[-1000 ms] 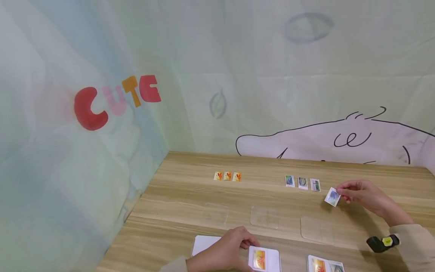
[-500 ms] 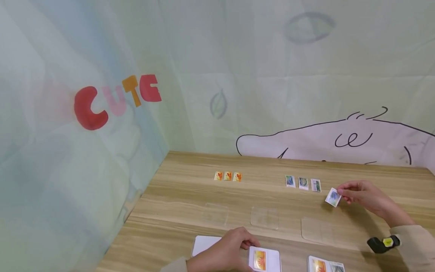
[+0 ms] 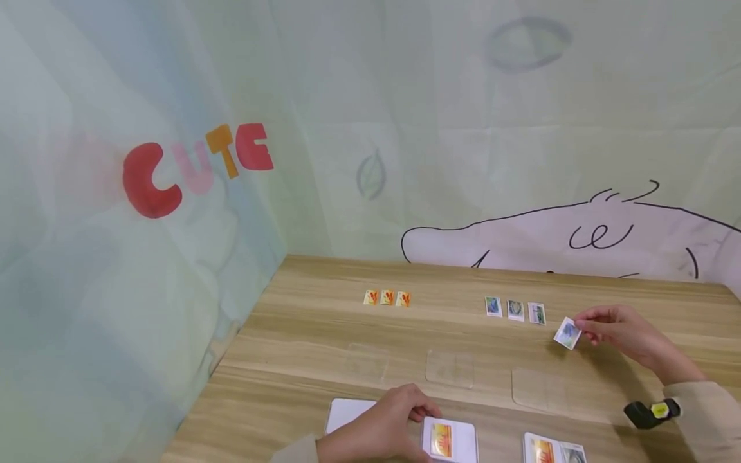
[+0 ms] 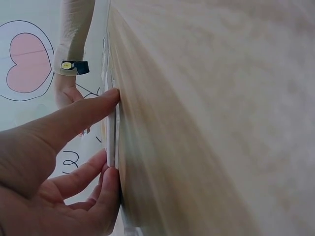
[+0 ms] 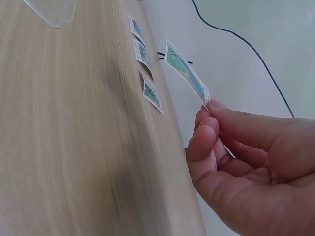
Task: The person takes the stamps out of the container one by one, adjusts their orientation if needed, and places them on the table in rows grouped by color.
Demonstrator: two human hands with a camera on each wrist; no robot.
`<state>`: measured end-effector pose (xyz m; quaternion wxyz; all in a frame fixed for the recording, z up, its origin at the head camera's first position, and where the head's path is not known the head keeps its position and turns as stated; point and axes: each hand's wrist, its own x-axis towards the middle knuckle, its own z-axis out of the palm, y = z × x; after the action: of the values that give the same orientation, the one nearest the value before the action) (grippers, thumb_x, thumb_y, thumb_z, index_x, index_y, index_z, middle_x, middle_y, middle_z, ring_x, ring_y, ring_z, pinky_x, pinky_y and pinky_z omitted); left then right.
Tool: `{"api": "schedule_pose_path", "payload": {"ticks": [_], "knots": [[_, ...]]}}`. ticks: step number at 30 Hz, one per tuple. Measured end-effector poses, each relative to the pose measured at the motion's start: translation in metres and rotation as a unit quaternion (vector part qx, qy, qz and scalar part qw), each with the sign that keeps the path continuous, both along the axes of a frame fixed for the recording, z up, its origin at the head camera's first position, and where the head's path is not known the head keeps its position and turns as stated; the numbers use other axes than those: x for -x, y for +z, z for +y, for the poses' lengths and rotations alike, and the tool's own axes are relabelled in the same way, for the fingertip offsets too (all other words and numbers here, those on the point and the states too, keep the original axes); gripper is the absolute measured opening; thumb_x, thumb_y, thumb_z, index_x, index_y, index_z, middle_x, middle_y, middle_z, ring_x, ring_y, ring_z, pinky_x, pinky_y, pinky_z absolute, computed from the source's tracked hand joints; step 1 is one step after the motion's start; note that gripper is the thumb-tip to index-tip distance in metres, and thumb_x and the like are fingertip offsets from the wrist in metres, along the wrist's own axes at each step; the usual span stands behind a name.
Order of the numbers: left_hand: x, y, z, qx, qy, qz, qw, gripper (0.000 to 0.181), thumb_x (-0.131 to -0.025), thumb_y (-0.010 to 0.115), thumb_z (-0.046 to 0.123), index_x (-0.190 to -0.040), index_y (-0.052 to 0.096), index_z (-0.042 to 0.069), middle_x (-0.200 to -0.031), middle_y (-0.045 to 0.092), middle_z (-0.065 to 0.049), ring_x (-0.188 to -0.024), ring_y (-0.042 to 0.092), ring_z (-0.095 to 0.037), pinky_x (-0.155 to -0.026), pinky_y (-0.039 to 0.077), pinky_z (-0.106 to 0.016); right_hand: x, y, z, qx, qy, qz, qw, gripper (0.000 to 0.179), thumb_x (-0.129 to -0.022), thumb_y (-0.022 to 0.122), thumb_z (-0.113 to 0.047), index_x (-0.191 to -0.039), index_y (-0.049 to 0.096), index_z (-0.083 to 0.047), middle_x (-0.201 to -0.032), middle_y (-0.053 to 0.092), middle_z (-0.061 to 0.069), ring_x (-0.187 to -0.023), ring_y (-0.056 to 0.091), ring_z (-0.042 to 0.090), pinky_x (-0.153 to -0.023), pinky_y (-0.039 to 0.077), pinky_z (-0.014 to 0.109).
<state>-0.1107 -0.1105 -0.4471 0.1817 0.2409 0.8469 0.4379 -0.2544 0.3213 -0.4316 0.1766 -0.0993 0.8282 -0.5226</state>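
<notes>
Between thumb and fingertips my right hand (image 3: pixel 631 337) pinches a small blue-green stamp (image 3: pixel 568 334) by one corner, tilted and raised off the table. In the right wrist view the stamp (image 5: pixel 187 73) shows a notched white border. My left hand (image 3: pixel 384 421) grips a flat white card holder (image 3: pixel 460 440), its fingers at opposite edges; an orange stamp (image 3: pixel 441 440) lies on its left half. The left wrist view shows the holder (image 4: pixel 111 140) edge-on between the fingertips. Partly under the left forearm is a white card (image 3: pixel 347 411).
Three orange stamps (image 3: pixel 387 298) and three green-blue stamps (image 3: pixel 515 310) lie in rows at the back of the wooden table (image 3: pixel 278 360). Several clear plastic covers (image 3: pixel 449 368) lie midway. Another holder (image 3: pixel 552 448) with two stamps is cut off by the front frame edge.
Both hands keep their hold and place; the stamp in the right hand stays raised. The head view has shifted very slightly.
</notes>
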Motion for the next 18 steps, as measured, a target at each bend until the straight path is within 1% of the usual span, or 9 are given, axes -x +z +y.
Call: {"api": "schedule_pose_path", "payload": {"ticks": [2,10,18], "knots": [[0.0002,0.0006,-0.0001,0.003,-0.003,0.005,1.0000,0.049,-0.064,0.093,0.005,-0.109,0.072,0.008,-0.095,0.053,0.014,-0.088,0.051,0.004,-0.082,0.049,-0.015,0.0003,0.0002,0.0003,0.005,0.003,0.001,1.0000,0.033,-0.102,0.055,-0.007,-0.116,0.054,0.023,-0.092,0.064,0.000,-0.077,0.058,0.015,-0.068,0.052,0.026],[0.0004,0.0015,-0.0009,-0.007,-0.008,-0.006,0.9999,0.050,-0.066,0.094,0.007,-0.111,0.071,0.007,-0.098,0.054,0.013,-0.090,0.051,0.003,-0.084,0.049,-0.016,0.0007,0.0002,0.0012,0.015,0.006,0.002,0.9999,0.030,-0.102,0.055,-0.004,-0.114,0.055,0.023,-0.092,0.065,-0.001,-0.077,0.058,0.014,-0.068,0.052,0.025],[0.0005,0.0006,-0.0007,-0.003,-0.011,0.004,0.9999,0.049,-0.066,0.094,0.007,-0.110,0.071,0.007,-0.098,0.054,0.014,-0.090,0.051,0.004,-0.083,0.049,-0.015,0.0011,-0.0009,-0.0006,0.011,0.001,0.001,0.9999,0.031,-0.102,0.055,-0.004,-0.116,0.054,0.024,-0.094,0.065,0.001,-0.078,0.058,0.015,-0.068,0.052,0.026]]}}
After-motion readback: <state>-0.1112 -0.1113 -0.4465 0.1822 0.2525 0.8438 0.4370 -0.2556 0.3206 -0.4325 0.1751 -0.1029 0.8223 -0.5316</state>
